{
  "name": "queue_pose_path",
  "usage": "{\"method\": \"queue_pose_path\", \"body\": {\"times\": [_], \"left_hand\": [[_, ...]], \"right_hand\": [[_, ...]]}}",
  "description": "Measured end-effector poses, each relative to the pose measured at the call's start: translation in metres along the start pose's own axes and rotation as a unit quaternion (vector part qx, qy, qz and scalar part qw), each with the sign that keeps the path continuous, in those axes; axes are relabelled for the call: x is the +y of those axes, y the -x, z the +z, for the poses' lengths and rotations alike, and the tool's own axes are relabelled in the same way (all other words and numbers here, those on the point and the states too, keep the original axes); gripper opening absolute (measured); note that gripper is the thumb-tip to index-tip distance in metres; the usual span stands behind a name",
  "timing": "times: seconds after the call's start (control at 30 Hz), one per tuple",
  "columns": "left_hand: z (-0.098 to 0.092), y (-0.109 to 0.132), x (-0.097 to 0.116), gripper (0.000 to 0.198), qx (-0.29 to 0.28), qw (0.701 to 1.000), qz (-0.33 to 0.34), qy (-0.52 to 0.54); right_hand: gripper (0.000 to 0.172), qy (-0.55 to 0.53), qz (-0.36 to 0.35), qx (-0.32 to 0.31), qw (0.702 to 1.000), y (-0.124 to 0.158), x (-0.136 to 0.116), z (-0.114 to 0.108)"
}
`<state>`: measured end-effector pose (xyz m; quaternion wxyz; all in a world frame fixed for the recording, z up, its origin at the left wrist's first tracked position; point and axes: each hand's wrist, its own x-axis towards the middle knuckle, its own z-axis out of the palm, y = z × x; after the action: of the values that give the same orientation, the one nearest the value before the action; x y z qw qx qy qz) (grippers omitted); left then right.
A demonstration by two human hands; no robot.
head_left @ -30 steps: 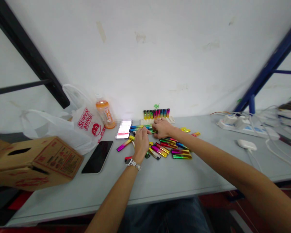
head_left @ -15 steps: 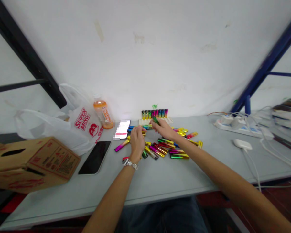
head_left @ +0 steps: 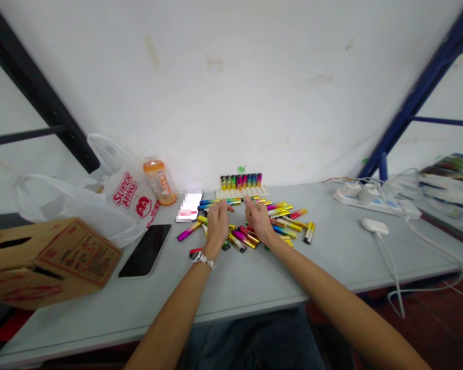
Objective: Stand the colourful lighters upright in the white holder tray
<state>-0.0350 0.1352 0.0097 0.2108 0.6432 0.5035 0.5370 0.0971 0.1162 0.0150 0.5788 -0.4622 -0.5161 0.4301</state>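
Shiny slim metallic tubes with colour gradients lie heaped on the grey table, among them a pink-and-gold tube (head_left: 188, 232) and a red-and-gold tube (head_left: 299, 213). My left hand (head_left: 218, 221), with a silver wristwatch (head_left: 203, 259) on its wrist, is over the heap's left part, fingers curled inward. Whatever it may hold is hidden. My right hand (head_left: 259, 220) is closed just to the right, over the middle of the heap; its contents are also hidden. Behind both hands, a row of upright tubes (head_left: 241, 181) stands in a white perforated holder (head_left: 231, 193) near the wall.
On the left are a cardboard box (head_left: 73, 257), a white plastic bag (head_left: 119, 205), an orange drink bottle (head_left: 160, 180), a dark phone (head_left: 145, 252) and a lit phone (head_left: 193, 205). To the right lie a power strip (head_left: 378, 200), a white adapter (head_left: 375, 226) and loose cables.
My right hand has drawn back from the upright row toward my left hand and turned; the green tube that showed in its fingers is out of sight. The camera view has shifted slightly.
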Motion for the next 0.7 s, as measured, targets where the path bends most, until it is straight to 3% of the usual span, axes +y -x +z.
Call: {"method": "queue_pose_path", "body": {"times": [0.1,0.3,0.47,0.7], "left_hand": [[0.001,0.001,0.001,0.047,-0.014,1.000,0.014,0.001],[0.003,0.002,0.000,0.046,-0.028,0.999,0.025,-0.004],[0.004,0.004,0.003,0.045,-0.033,0.999,0.027,-0.005],[0.004,0.005,0.004,0.048,-0.040,0.999,0.031,-0.006]], "right_hand": [[0.057,0.021,-0.045,0.054,0.997,0.000,0.001,-0.001],[0.050,0.053,-0.050,0.094,0.993,-0.008,0.015,-0.001],[0.045,0.051,-0.067,0.094,0.992,-0.008,0.023,0.006],[0.049,0.031,-0.055,0.072,0.995,0.000,0.018,0.010]]}}
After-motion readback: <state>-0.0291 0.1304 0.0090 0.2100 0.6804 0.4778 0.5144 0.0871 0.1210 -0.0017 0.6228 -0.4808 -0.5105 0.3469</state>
